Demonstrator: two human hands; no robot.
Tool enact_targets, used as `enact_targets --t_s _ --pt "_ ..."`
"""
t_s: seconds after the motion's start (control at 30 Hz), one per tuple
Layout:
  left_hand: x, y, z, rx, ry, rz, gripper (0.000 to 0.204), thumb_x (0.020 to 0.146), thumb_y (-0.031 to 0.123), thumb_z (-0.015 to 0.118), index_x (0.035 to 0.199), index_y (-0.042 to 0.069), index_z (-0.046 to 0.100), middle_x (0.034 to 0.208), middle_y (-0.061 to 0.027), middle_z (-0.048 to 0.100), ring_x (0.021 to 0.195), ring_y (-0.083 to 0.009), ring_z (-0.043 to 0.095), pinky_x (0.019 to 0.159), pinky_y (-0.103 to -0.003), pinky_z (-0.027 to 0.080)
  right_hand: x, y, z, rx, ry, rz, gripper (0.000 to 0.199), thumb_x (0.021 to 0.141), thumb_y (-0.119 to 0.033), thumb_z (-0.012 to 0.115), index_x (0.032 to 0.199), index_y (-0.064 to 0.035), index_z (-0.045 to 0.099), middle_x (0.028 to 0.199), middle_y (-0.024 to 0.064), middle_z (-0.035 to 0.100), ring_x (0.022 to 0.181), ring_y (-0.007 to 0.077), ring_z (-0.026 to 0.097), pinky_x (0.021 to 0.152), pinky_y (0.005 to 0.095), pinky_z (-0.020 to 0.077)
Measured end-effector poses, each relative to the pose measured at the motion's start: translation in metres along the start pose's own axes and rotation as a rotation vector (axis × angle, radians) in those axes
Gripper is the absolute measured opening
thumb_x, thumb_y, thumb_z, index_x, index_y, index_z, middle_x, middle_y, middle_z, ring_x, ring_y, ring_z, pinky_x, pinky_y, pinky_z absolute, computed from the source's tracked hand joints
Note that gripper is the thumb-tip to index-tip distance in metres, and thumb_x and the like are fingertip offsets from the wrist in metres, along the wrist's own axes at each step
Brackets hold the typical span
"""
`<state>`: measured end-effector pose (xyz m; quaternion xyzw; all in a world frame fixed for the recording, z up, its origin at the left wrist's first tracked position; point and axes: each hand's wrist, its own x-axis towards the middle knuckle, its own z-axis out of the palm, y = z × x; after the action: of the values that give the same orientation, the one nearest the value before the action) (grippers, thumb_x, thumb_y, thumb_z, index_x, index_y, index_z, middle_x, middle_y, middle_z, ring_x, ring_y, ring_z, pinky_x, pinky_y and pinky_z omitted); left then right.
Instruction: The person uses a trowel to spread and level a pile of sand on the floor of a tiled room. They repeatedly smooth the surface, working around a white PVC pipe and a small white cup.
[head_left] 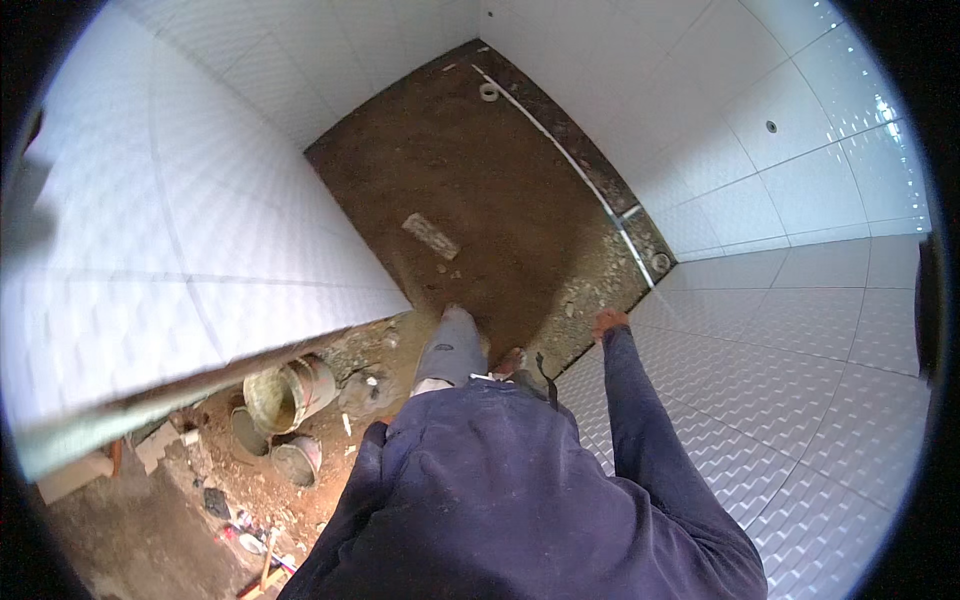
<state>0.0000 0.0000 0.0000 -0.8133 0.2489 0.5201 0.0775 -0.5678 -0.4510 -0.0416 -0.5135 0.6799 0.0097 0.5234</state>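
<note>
My right hand (610, 321) reaches forward beside the textured white tiled wall (700, 370) on the right. Its fingers look loosely apart at the wall's edge, and I see nothing held in them. Whether the hand presses on the tiles is hard to make out. My left arm hangs at my side, and only a sliver of my left hand (386, 421) shows past the dark sleeve, with its fingers hidden. Ahead of my feet spreads a brown dirt floor (480, 170) between tiled walls.
A long white pipe (550, 135) runs along the right wall's foot, near a white ring (489, 92). A pale block (430, 236) lies mid-floor. Behind the left tiled wall (250, 230) stand a large bucket (318, 385) and smaller buckets among rubble.
</note>
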Motion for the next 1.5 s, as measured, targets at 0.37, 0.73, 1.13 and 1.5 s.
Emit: enact_targets --t_s 0.37,0.73,1.13,1.5 --pt "0.153 0.146 -0.2 0.207 0.4 0.015 0.039 0.083 0.036 0.056 0.102 0.004 0.069 0.105 -0.0259 0.064 0.1 -0.0403 0.062 0.085 -0.048 0.051 -0.058 -0.149 0.02 0.101 -0.039 0.386 0.03 0.09 -0.027 0.056 0.109 -0.0054 0.063 0.092 0.0146 0.067 0.075 0.0288 0.067 0.064 0.0432 0.0553" --pt "0.221 0.298 -0.311 0.593 0.268 0.312 0.043 0.089 0.041 0.044 0.094 0.004 0.067 0.098 -0.027 0.064 0.097 -0.0389 0.063 0.082 -0.049 0.048 0.024 -0.126 -0.067 -1.176 -0.471 -0.085 0.026 0.093 -0.023 0.045 0.1 -0.0094 0.066 0.104 0.0105 0.069 0.091 0.027 0.068 0.075 0.0425 0.0544" --pt "0.15 0.404 -0.264 -0.171 -0.017 -0.208 0.039 0.093 0.04 0.043 0.1 0.01 0.067 0.094 -0.013 0.068 0.091 -0.0295 0.063 0.079 -0.041 0.048 0.351 -0.32 -0.222 -0.856 0.065 -0.042 0.039 0.091 -0.037 0.05 0.086 -0.0027 0.07 0.083 0.0173 0.069 0.074 0.0328 0.067 0.067 0.043 0.0544" --pt "0.256 0.542 -0.426 0.03 0.221 0.194 0.029 0.088 0.032 0.053 0.08 0.008 0.068 0.069 -0.0108 0.068 0.061 -0.0248 0.065 0.056 -0.037 0.049 0.441 -0.509 -0.316 0.527 0.149 0.139 0.016 0.089 -0.018 0.06 0.099 -0.0056 0.06 0.071 0.0096 0.059 0.05 0.0178 0.053 0.043 0.0343 0.0452"
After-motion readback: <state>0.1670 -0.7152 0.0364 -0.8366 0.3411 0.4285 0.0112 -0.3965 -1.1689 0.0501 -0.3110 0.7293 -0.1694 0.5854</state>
